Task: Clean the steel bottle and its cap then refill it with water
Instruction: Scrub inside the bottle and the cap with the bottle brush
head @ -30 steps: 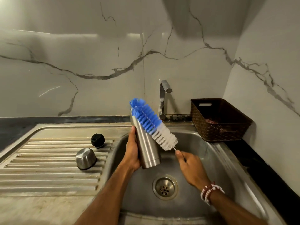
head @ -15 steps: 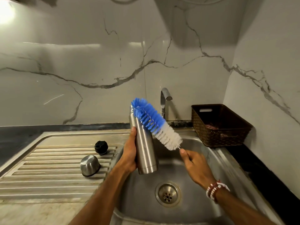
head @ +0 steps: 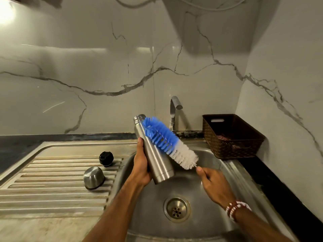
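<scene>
Over the sink basin (head: 213, 163) my left hand (head: 142, 168) grips the steel bottle (head: 155, 161) around its lower body, mouth up and tilted to the left. My right hand (head: 212, 184) holds the handle of a bottle brush (head: 167, 140) with blue and white bristles. The bristles lie along the outside of the bottle, the blue tip next to the open mouth. On the ribbed drainboard (head: 52, 180) to the left rest the steel cap cup (head: 94, 178), upside down, and the black stopper (head: 106, 158).
The tap (head: 174, 112) stands behind the basin, no water running. A brown woven basket (head: 232, 137) sits on the dark counter at the right. The drain (head: 176, 209) lies below my hands. Marble walls close the back and right side.
The bottle has tilted further left, so its open mouth now shows beside the brush tip. The brush has slid a little lower against the bottle's side. Both hands keep their grip.
</scene>
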